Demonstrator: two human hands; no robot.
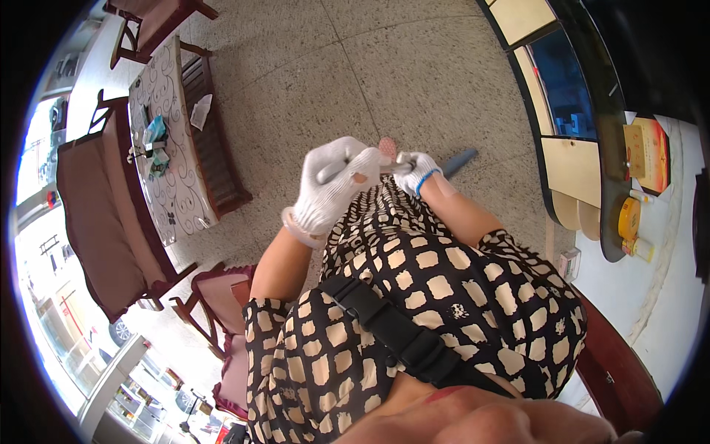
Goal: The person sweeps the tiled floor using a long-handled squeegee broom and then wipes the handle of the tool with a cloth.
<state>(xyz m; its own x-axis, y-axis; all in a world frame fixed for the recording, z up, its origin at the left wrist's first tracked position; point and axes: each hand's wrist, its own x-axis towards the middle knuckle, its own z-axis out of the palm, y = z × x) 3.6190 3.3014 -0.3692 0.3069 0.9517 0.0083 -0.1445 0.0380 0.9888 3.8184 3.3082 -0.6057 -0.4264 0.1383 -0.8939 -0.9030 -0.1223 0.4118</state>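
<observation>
Both my hands wear white knit gloves and meet in front of my dress. My left hand (pixel 334 181) is closed, its fingers wrapped round a slim grey metal tool whose exact kind is hidden by the glove. The tool's shiny end (pixel 396 169) reaches across to my right hand (pixel 418 175). Those fingers are closed on that end; the glove has a blue cuff. A small pink textured thing (pixel 387 147) shows just beyond my left fingertips; I cannot tell whether it is held or lower down. Past my right wrist lies a long blue thing (pixel 460 161), its kind unclear.
At the left stands a low table (pixel 151 89) with a patterned top, bags and small items on it. Beside it are a brown sofa (pixel 100 214) and an armchair (pixel 233 325). A cabinet (pixel 569 170) with a dark top runs along the right. Speckled floor (pixel 296 81) lies between.
</observation>
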